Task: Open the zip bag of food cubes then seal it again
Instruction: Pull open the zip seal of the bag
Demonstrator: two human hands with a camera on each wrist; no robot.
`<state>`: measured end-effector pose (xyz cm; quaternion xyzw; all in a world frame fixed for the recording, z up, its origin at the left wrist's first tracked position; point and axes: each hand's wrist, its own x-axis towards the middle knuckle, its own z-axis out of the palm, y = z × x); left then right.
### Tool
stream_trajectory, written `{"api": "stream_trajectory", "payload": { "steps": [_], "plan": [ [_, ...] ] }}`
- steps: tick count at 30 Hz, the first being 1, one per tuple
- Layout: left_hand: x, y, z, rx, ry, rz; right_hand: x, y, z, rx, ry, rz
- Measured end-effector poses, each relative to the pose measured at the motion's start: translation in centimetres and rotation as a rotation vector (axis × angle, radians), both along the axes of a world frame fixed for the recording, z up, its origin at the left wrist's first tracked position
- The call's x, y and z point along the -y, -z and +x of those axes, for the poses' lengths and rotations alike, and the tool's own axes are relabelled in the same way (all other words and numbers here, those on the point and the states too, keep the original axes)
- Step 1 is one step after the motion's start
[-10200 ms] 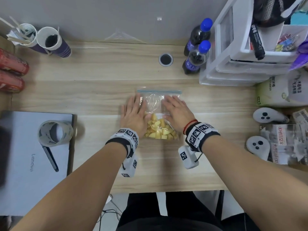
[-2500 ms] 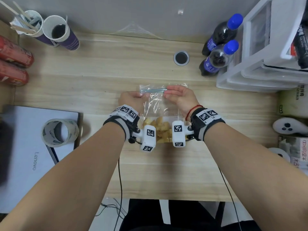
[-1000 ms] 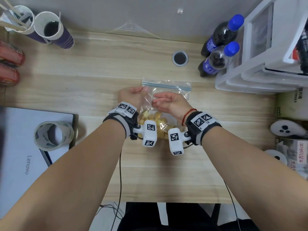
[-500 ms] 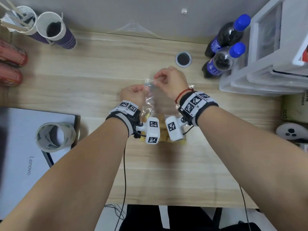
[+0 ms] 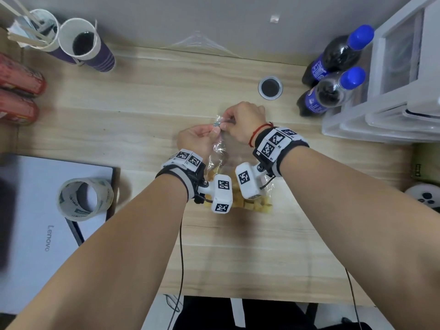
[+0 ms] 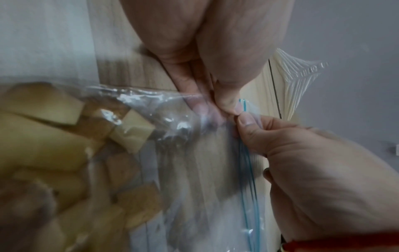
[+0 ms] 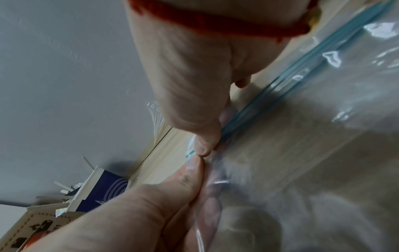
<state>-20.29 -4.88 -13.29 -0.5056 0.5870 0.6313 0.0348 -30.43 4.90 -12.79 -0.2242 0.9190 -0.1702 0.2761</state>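
Observation:
A clear zip bag stands on the wooden desk with its top edge lifted. Yellow food cubes fill its bottom, partly hidden by the wrist cameras. My left hand and right hand pinch the top edge side by side, thumb tips nearly touching. In the left wrist view my left hand pinches at the end of the blue zip strip, with the right hand just below and the cubes at the left. In the right wrist view the zip strip runs back from my right hand. I cannot tell whether the strip is sealed.
Two blue-capped bottles and a white drawer unit stand at the right. Paper cups and red cans are at the back left. A laptop with a tape roll on it lies at the left.
Over the last second both hands moved up from the bag's middle to its top edge and raised it. Their pinches now meet at one end of the zip strip.

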Motion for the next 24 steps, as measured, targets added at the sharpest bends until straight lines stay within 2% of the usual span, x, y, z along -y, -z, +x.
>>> {"api": "stream_trajectory", "payload": {
  "steps": [5, 11, 24],
  "plan": [
    [0.0, 0.0, 0.0, -0.014, 0.021, 0.014, 0.1, -0.2, 0.0, -0.037, -0.036, 0.008],
    [-0.2, -0.1, -0.4, 0.031, -0.009, -0.031, -0.7, -0.2, 0.0, 0.001, -0.058, 0.015],
    [-0.5, -0.3, -0.1, 0.018, -0.014, -0.068, -3.4, -0.8, -0.1, 0.01, 0.006, 0.018]
  ]
}}
